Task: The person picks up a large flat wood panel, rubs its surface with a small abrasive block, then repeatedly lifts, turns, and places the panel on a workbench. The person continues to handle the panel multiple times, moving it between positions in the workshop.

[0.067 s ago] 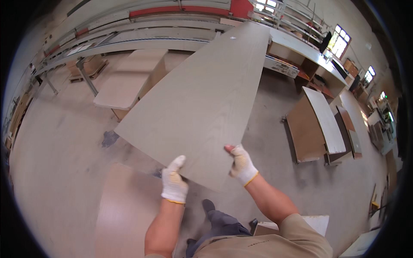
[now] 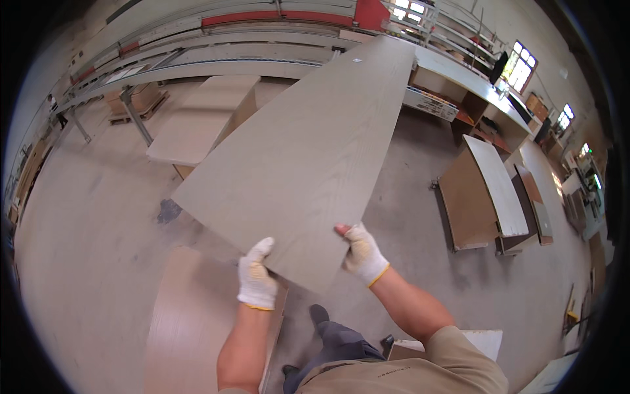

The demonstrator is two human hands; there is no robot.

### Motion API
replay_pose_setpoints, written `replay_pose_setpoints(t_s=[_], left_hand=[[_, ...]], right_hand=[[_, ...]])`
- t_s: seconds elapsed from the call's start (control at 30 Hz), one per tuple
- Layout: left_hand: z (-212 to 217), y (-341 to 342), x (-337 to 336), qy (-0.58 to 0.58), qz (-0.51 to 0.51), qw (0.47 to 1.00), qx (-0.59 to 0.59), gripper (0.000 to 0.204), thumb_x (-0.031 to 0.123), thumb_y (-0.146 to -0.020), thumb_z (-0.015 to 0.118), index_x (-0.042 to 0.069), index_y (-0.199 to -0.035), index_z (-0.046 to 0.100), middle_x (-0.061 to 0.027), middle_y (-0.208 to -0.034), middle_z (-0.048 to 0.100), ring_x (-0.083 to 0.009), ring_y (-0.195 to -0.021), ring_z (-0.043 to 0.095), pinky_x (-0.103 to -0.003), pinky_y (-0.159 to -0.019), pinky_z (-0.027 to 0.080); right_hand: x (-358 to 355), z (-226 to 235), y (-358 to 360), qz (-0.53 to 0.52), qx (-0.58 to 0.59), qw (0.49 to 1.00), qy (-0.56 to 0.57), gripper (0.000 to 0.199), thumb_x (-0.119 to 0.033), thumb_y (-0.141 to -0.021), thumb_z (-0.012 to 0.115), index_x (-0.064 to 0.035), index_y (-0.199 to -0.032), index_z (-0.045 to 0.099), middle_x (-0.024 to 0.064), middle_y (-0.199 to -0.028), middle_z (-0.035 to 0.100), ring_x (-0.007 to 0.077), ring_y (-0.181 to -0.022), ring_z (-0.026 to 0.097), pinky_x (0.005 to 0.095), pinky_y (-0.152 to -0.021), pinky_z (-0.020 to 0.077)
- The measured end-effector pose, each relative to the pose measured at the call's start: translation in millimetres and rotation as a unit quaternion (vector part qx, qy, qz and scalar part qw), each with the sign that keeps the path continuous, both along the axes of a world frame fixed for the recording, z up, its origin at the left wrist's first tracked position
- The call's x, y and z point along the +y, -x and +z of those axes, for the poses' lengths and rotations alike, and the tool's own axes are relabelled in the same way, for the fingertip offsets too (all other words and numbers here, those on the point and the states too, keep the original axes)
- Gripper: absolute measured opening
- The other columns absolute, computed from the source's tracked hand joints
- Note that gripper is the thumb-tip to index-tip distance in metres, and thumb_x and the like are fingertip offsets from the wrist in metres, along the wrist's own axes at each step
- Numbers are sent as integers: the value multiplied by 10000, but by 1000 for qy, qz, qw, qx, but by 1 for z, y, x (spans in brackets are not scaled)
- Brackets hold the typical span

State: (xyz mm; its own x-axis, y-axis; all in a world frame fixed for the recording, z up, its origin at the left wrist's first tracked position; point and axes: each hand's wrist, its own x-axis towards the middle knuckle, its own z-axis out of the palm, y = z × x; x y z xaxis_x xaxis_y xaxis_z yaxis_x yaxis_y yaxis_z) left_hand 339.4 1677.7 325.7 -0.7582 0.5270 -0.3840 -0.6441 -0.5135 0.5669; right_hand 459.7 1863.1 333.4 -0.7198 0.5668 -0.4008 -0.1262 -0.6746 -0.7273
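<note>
Two gloved hands on one long wood-grain panel (image 2: 295,157), and look at that grip! The left hand (image 2: 257,279) has it by the near end, thumb on top; the right hand (image 2: 365,255) takes the right edge, a bare reddish thumb tip over the face. Both hands' fingers are gripping the panel, though those curled underneath are hidden by it. Away it slants, far end reaching over the white-topped table (image 2: 459,73); resting there or not, I can't tell. It covers part of one round-cornered board (image 2: 197,125) on the left. Lower left, one pale sheet (image 2: 184,322), cut off at the bottom and partly behind the left forearm. Two shoes (image 2: 319,314) below, one mostly covered by clothing. I count four bright windows (image 2: 519,65), the top one clipped. Far left, one person (image 2: 54,108), too small to make out. And the writing? The little white sticker (image 2: 357,60) at the panel's far end is too tiny to read; the shirt (image 2: 420,381) carries small dark lettering, blurred; the white strip (image 2: 430,104) under the table bears dark marks, unreadable.
</note>
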Motion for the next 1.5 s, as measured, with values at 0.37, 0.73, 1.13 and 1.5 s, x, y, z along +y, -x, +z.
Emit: replay_pose_setpoints(t_s=[0.37, 0.73, 1.13, 1.5], left_hand=[[-2, -111, -324, 79, 152, 982, 74, 653, 11, -760, 688, -39, -1394, 537, -169, -1242, 678, -342, -1120, 694, -470, -961, 587], [-52, -269, -618, 381, 314, 870, 10, 595, 182, -912, 698, -75, -1423, 533, -158, -1308, 659, -265, -1165, 653, -388, -1033, 517], [-77, -253, -629, 827, 1, 557, -78, 691, 592, -952, 615, -15, -1276, 675, -248, -1332, 665, -422, -1247, 621, -474, -1064, 478], [-70, 12, -328, 762, -114, 557, 310, 583, 479, -968, 637, 18, -1324, 654, -241, -1377, 636, -410, -1296, 588, -474, -1097, 456]], right_hand=[[-30, -22, -29, -2, 16, 1000, -18, 566, -409, -923, 617, -42, -1352, 571, 159, -1453, 593, 369, -1358, 540, 548, -1202, 375], [-198, -86, -109, 203, -76, 967, 130, 440, -68, -799, 637, -20, -1237, 631, 161, -1261, 671, 383, -1219, 613, 609, -1108, 457], [-239, -207, -147, 365, -84, 882, 287, 367, 3, -756, 621, 9, -1122, 645, 192, -1229, 655, 408, -1229, 587, 587, -1104, 437], [-228, -275, -140, 274, -162, 899, 299, 17, 10, -855, 695, 20, -846, 685, 119, -809, 629, 229, -684, 564, 372, -616, 445]])
